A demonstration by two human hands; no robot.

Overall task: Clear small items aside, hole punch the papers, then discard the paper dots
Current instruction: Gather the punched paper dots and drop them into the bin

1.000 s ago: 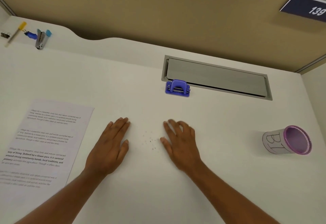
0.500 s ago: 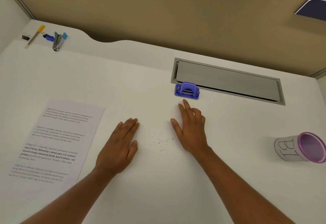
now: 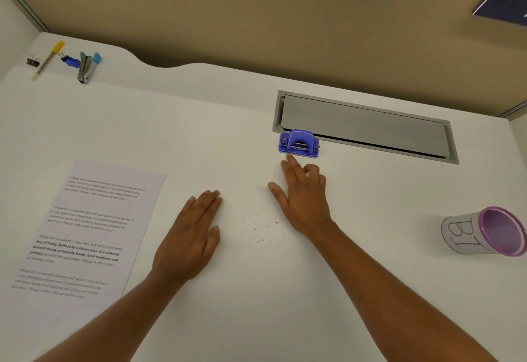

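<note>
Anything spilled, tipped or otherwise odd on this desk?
Yes. Paper dots lie scattered loose on the desk between the left hand and the right hand. The cup at the right lies on its side, mouth facing right. The hole punch sits upright.

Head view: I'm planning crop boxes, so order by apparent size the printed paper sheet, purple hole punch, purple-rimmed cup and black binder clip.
Largest to smallest:
1. White printed paper sheet
2. Purple-rimmed cup lying on its side
3. Purple hole punch, though farther from the camera
4. Small black binder clip, farthest away
</note>
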